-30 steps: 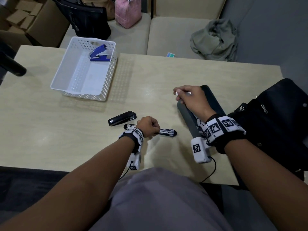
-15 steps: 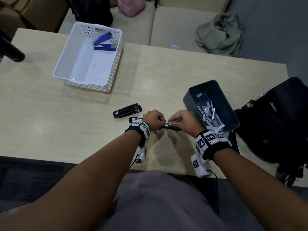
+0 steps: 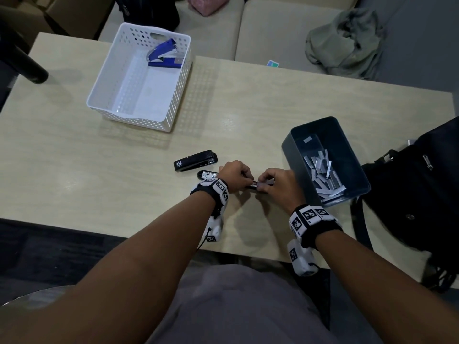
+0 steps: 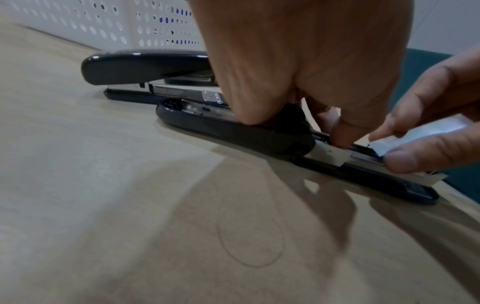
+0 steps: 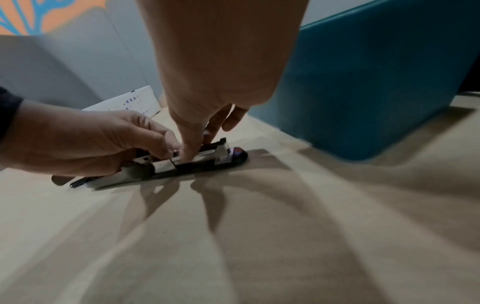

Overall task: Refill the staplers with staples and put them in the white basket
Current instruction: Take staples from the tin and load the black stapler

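My right hand point(image 3: 278, 184) has come back from the grey bin point(image 3: 357, 155) at two o'clock pinching a staple strip point(image 4: 415, 133), now lowering it into the opened stapler point(image 4: 259, 133) my left hand point(image 3: 234, 176) grips, so loading has begun.

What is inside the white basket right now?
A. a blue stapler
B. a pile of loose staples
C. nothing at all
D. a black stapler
A. A blue stapler lies in the far corner of the white basket; the black staplers are out on the table, and the staples sit in the dark bin.
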Tool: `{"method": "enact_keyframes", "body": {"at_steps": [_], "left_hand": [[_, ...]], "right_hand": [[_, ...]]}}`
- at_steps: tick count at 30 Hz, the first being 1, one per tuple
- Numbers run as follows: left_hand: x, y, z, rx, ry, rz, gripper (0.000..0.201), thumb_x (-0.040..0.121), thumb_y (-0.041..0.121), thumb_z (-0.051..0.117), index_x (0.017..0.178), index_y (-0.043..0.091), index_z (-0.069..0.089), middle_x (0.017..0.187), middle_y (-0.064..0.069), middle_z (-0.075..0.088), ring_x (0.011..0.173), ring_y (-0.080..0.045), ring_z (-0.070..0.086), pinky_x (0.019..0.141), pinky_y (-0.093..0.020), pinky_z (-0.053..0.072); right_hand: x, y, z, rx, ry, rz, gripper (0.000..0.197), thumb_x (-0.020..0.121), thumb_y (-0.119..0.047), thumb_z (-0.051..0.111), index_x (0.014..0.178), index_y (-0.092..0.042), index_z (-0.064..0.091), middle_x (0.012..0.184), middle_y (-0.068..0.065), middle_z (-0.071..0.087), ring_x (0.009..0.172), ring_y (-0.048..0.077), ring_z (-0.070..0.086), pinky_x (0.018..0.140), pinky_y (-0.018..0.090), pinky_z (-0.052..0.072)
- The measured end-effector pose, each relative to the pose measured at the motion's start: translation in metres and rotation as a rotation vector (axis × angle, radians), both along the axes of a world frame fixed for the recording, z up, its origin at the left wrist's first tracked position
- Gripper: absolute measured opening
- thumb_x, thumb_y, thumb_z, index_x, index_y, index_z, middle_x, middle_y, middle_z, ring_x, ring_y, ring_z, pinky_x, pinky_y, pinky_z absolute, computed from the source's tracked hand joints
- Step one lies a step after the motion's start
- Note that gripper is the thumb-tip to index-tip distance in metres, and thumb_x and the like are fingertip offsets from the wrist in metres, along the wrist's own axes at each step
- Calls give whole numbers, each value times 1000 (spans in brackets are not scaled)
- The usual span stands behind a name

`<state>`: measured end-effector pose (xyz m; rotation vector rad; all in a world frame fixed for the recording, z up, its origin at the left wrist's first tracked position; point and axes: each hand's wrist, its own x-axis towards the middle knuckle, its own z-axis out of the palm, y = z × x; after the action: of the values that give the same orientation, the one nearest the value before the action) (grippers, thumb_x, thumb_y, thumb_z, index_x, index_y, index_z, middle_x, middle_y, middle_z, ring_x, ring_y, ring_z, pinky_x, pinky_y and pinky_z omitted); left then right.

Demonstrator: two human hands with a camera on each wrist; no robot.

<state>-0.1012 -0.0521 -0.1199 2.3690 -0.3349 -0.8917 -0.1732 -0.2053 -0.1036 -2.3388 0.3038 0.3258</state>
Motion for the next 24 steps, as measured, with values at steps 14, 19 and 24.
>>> {"method": "enact_keyframes", "body": {"at_steps": [14,19,24], "left_hand": [[0,0,-3,-4,-26,3,10,73,23,70,82,22,76,85,3,71,84,-17,61,91,-38,44],[-1,0,-5,-3,-26,10,11,73,23,69,82,21,76,78,8,64,79,-14,57,89,-36,43],[-1,0,-4,-8,-23,9,13,74,22,67,82,21,76,80,5,67,78,-15,58,85,-36,41]], "right_hand": [[-5,10,2,-138,-100,90,21,75,-21,74,95,-18,66,88,0,75,86,27,69,71,40,55],[-2,9,1,-158,-91,104,25,75,-22,74,99,-19,67,90,-1,76,87,28,68,70,37,54],[-2,4,-4,-128,-69,127,32,70,-14,75,99,-23,64,87,-6,73,82,22,68,67,36,56]]}}
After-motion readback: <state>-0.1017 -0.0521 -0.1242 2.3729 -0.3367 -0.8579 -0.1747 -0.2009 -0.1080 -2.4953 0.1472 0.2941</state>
